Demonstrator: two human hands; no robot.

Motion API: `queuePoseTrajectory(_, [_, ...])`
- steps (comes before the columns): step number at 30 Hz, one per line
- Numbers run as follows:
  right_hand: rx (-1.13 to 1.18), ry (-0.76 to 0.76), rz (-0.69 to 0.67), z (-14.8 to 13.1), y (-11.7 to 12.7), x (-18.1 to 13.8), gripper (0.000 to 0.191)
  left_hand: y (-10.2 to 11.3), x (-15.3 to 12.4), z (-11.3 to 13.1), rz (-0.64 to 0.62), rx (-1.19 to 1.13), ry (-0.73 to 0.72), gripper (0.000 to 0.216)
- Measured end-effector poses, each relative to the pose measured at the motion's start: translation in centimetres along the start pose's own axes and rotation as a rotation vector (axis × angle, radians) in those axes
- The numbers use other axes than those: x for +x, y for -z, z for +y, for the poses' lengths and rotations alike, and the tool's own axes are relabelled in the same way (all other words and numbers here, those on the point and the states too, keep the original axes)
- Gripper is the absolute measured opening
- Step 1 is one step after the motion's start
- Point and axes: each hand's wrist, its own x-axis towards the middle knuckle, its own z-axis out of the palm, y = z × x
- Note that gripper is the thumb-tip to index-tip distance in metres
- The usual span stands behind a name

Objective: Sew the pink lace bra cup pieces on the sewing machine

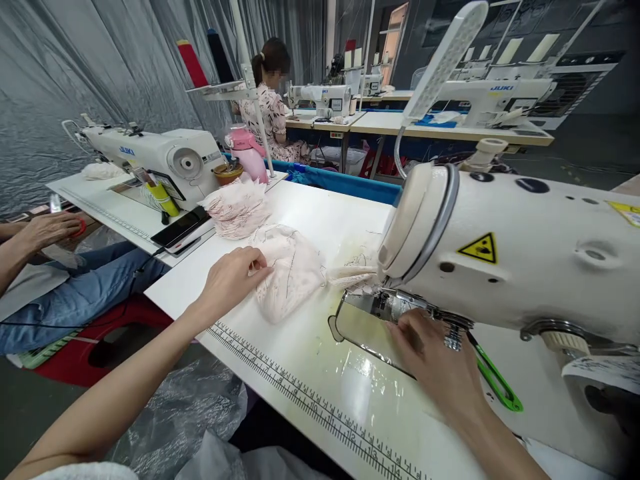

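My left hand [234, 279] pinches the left edge of a thin, pale pink piece of fabric [293, 270] with dark thread lines, lying on the white table. To its right, more gathered pale fabric [353, 277] runs toward the needle area of the white sewing machine [530, 253]. My right hand [433, 357] is close beside the presser foot [385, 303], its fingers curled together over the metal plate [365, 327]. Whatever those fingertips hold is hidden. A green-handled tool [500, 380] lies just right of that hand.
A stack of pale pink pieces [237, 207] sits behind my left hand. A printed ruler [300, 393] runs along the table's front edge. At left, a co-worker's hand [53, 230] is near a second machine [145, 157]; another person [267, 100] sits farther back.
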Motion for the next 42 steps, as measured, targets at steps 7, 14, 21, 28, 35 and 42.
queuePoseTrajectory(7, [-0.015, 0.024, 0.042, 0.0, 0.1, 0.1, 0.028, -0.2, 0.1, 0.7, 0.116, -0.139, 0.056, 0.022])
queuePoseTrajectory(14, [0.016, -0.008, -0.018, 0.1, 0.1, 0.1, 0.028, -0.6, 1.1, -0.2, 0.114, -0.22, -0.003, 0.02])
queuePoseTrajectory(21, [0.045, -0.015, -0.022, 0.0, 0.3, 0.2, 0.033, 2.3, 5.0, -0.3, 0.323, -0.248, -0.026, 0.018])
queuePoseTrajectory(28, [0.033, -0.03, -0.041, 0.1, 0.2, 0.1, 0.033, 4.4, 10.6, -0.9, 0.236, 0.144, -0.151, 0.018])
queuePoseTrajectory(35, [0.06, -0.033, -0.039, 0.0, 0.5, 0.3, 0.033, 1.9, 5.9, 0.9, 0.059, 0.096, -0.334, 0.024])
queuePoseTrajectory(42, [0.075, -0.058, -0.029, 0.0, 0.5, 0.5, 0.034, -1.7, 2.7, 3.3, 0.054, 0.097, -0.277, 0.029])
